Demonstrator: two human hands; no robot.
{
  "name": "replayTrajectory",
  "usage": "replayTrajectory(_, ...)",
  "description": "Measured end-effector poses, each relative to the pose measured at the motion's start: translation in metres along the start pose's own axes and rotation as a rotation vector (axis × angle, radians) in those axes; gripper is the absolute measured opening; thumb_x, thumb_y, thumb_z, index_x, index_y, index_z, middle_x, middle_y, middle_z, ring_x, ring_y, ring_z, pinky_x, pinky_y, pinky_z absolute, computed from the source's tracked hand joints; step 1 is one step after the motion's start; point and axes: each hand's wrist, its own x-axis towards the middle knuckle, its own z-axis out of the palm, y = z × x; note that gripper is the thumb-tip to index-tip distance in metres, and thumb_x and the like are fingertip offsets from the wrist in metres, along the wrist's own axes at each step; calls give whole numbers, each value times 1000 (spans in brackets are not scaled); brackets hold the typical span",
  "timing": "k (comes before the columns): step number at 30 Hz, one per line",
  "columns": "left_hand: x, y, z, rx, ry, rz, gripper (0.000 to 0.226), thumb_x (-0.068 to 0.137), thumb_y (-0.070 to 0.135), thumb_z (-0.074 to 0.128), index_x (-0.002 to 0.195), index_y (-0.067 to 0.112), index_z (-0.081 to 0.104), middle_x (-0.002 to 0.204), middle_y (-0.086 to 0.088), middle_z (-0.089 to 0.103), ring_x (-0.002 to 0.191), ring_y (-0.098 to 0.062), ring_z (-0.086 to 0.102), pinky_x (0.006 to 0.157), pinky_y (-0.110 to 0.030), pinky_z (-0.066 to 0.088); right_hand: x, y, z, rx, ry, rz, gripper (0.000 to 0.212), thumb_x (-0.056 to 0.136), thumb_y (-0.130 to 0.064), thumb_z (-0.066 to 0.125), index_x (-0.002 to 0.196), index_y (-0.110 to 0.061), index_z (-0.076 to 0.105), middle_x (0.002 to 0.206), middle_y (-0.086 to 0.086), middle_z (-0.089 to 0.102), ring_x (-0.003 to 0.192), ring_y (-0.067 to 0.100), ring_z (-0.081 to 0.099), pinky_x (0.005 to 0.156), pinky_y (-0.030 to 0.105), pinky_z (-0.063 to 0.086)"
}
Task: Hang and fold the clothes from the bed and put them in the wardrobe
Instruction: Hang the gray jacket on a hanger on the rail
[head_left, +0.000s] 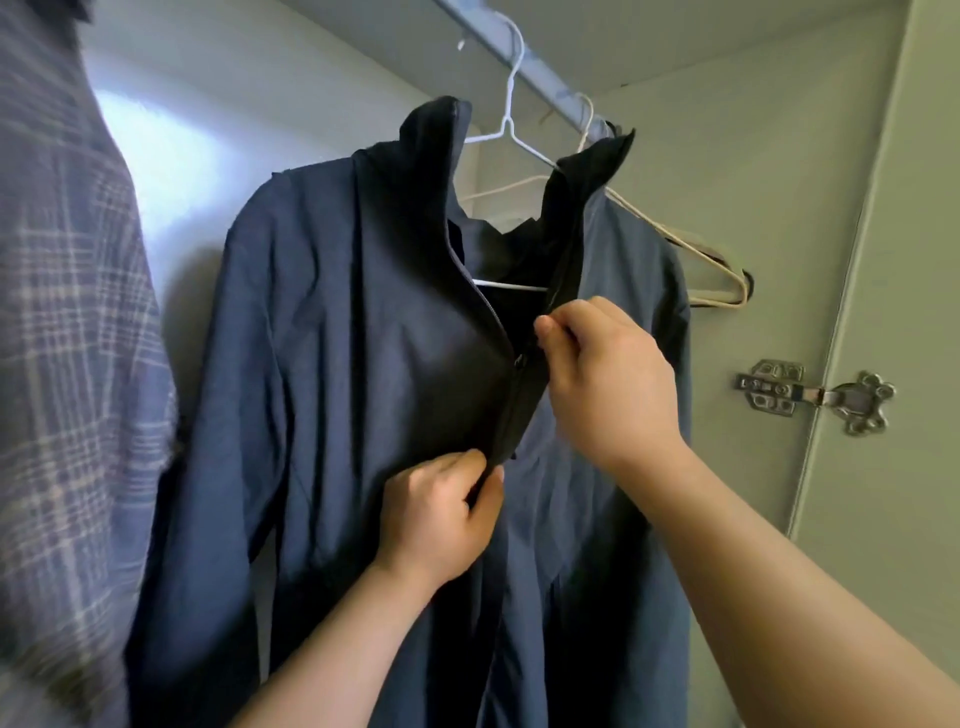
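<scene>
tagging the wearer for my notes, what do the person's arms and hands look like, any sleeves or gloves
The left hand and right hand are bare: no gloves, rings, watch or bracelet in view. The left forearm and right forearm are uncovered to the frame edge, so no sleeve shows.
</scene>
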Motion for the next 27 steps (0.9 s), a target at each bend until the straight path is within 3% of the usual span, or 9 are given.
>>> replayTrajectory(6,24,7,-14,99,-56,-107,40,86,50,53,64,19,40,57,-4,56,54,-36,59,43,-37,45,0,-4,9,65,2,-99,26,106,-36,49,96,-17,64,88,-3,56,79,21,55,64,40,49)
replayTrajectory(11,67,23,-19,133,96,-116,44,90,66,45,70,28,37,58,3,56,51,-30,58,46,-29,35,5,-2,9,146,-22,-71,25,105,-34,49,93,-17,63,88,-2,57,82,23,57,71,44,51)
replayTrajectory(16,87,25,-23,236,88,-73,32,93,47,48,72,25,41,60,-1,61,51,-35,59,50,-28,27,-2,-6,12,170,-54,-54,26,106,-34,48,92,-16,62,89,-3,57,80,19,55,70,42,50)
replayTrajectory(20,90,28,-28,139,25,-65,35,93,37,56,68,27,34,58,-3,59,53,-37,57,46,-31,37,13,-10,7,163,-28,1,28,106,-35,46,94,-17,64,91,-5,57,83,17,56,72,42,50)
replayTrajectory(27,97,26,-35,108,24,-55,41,96,29,60,61,24,38,52,9,40,43,-22,45,45,-28,35,65,-16,-12,69,38,-28,30,105,-39,45,93,-20,65,94,-4,59,89,21,57,71,38,46)
